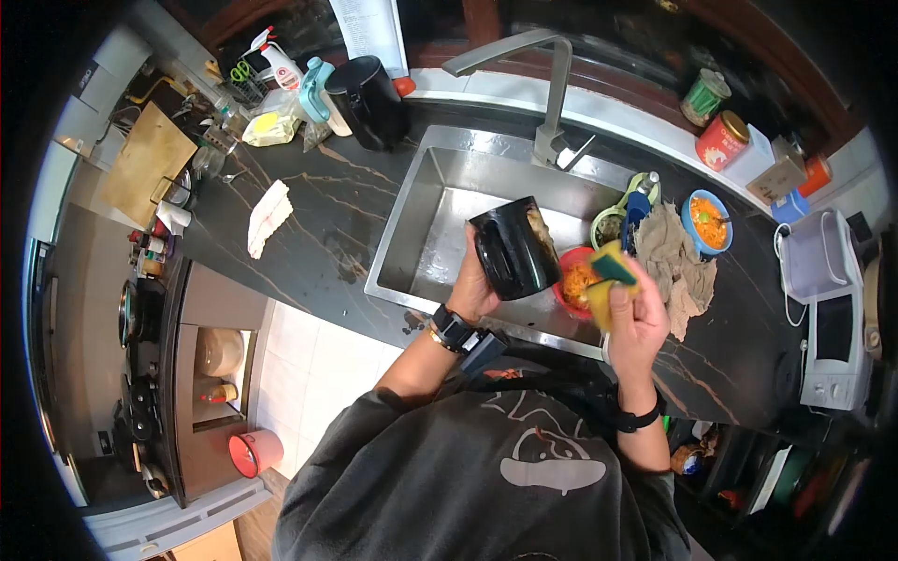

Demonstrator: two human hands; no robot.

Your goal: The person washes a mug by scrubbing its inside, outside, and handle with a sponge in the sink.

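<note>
My left hand (475, 285) is closed around a glossy black jug (514, 254) tilted on its side above the sink (398, 224). The jug's mouth points to the right, and its inside is mostly hidden. In my right hand (641, 323) is a yellow and green sponge (610, 271), folded between thumb and fingers, a little to the right of the jug. Below the sponge, a red bowl (572, 297) with orange shredded bits stands in the sink's right side, partly covered by the sponge and my hand.
A grey faucet (554, 93) arches over the sink. To the right lie a crumpled cloth (669, 257) and a blue bowl (707, 222) of orange food. A black pitcher (367, 103), a white cloth (269, 220) and a cutting board (148, 166) are on the left.
</note>
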